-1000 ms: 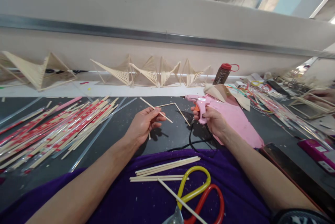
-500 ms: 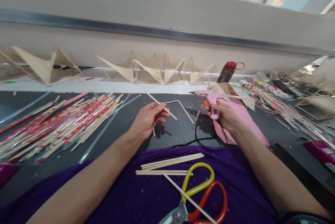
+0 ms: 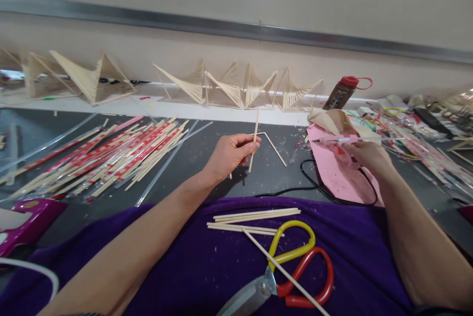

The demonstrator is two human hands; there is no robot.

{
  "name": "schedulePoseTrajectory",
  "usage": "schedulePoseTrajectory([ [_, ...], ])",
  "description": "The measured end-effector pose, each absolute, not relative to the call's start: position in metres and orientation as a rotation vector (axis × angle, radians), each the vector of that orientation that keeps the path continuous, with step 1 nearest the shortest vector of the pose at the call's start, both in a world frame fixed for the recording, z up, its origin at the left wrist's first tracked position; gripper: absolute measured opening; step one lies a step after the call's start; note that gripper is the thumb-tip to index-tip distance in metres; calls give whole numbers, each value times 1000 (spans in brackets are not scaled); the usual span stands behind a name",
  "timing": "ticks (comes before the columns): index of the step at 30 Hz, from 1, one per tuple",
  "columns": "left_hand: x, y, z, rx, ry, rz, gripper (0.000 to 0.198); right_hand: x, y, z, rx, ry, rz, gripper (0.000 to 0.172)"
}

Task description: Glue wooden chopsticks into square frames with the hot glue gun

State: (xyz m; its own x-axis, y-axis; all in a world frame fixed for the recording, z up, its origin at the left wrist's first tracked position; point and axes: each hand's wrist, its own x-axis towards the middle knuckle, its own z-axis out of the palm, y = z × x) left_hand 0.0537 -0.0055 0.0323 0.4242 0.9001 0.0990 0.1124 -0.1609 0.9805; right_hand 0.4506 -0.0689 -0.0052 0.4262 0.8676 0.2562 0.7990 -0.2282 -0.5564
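My left hand (image 3: 231, 156) pinches a thin wooden stick (image 3: 256, 124) between thumb and fingers, holding it nearly upright above the dark tabletop. Just behind it lie other sticks joined at a corner (image 3: 275, 149), partly hidden by that hand. My right hand (image 3: 371, 158) is wrapped round a pink hot glue gun (image 3: 338, 144), over a pink sheet (image 3: 332, 180), with its nozzle pointing left. On the purple cloth (image 3: 177, 266) in front of me rest several cut sticks (image 3: 254, 215). A longer stick (image 3: 295, 281) lies across scissors (image 3: 260, 290) with yellow and red handles.
Bundles of sticks (image 3: 129, 158) in red-marked wrappers spread on the left. Stick-built models (image 3: 225, 87) line the wall. A bottle with a red cap (image 3: 338, 94) stands behind the pink sheet. A black cord (image 3: 318, 185) loops near my right hand. Clutter fills the right side.
My right hand has moved the glue gun rightward, away from the joined sticks and over the pink sheet. My left hand has turned its stick from slanted to nearly upright. The view has shifted.
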Motion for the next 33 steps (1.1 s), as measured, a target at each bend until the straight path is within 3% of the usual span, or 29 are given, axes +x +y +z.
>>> schedulePoseTrajectory([
  [3,51,-2,33,1837,988,883,29,441,-71,10,-2327,-1365,-88,39],
  [6,49,1,39,2257,986,852,25,408,-75,27,-2355,-1389,-265,27],
  [11,53,-1,42,2570,889,670,22,329,-63,29,-1807,-1804,370,21],
  [17,62,-7,33,2435,958,603,25,292,-32,3,-1789,-2114,263,16],
  [22,65,-9,27,2497,997,521,12,304,-31,-5,-1829,-2039,166,19],
  [33,63,-15,21,2759,1084,216,23,320,-36,-9,-1775,-2209,134,15],
])
